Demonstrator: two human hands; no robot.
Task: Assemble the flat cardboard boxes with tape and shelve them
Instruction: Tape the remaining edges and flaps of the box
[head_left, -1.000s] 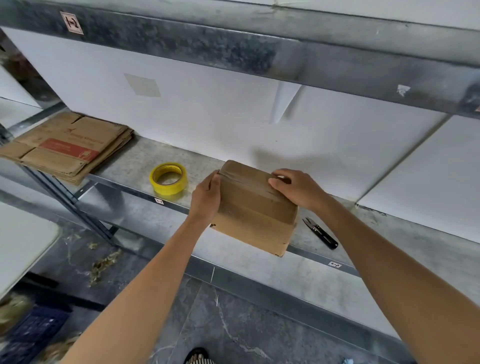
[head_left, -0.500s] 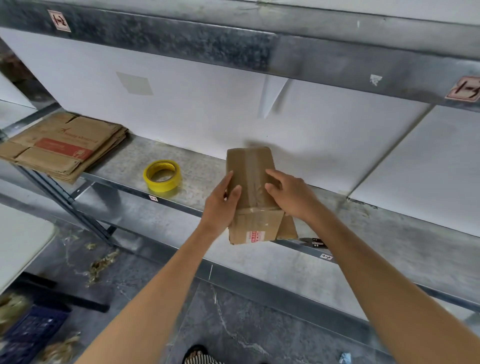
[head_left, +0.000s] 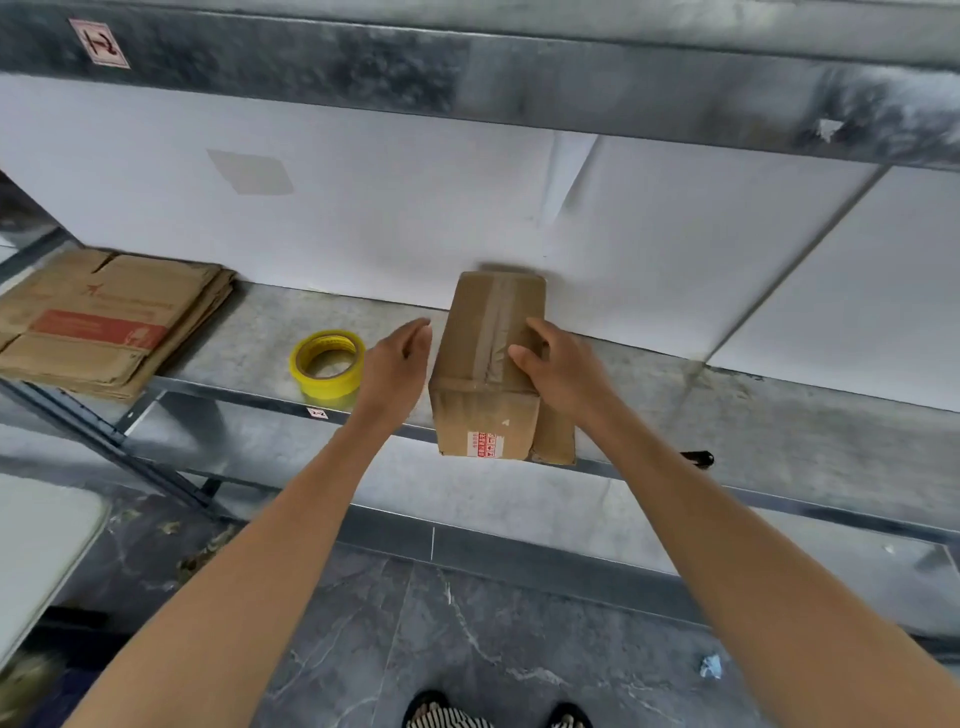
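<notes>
A small brown cardboard box (head_left: 488, 379), sealed with clear tape along its top seam, stands on the grey metal shelf (head_left: 249, 338), its red-labelled end overhanging the front edge. My right hand (head_left: 561, 374) rests on the box's top right edge, fingers and thumb lying on the taped top. My left hand (head_left: 395, 369) hovers just left of the box, fingers relaxed and apart from it. A yellow tape roll (head_left: 326, 364) lies on the shelf left of my left hand. Flat cardboard boxes (head_left: 104, 322) are stacked at the shelf's far left.
Black scissors (head_left: 698, 459) poke out from behind my right forearm at the shelf's front edge. An upper shelf beam (head_left: 467, 78) runs overhead. White wall panels back the shelf. A white table edge (head_left: 41, 545) sits at lower left above a littered floor.
The box was turned lengthwise and pushed back onto the shelf toward the wall. My left hand has come off its left side; my right hand stays on top.
</notes>
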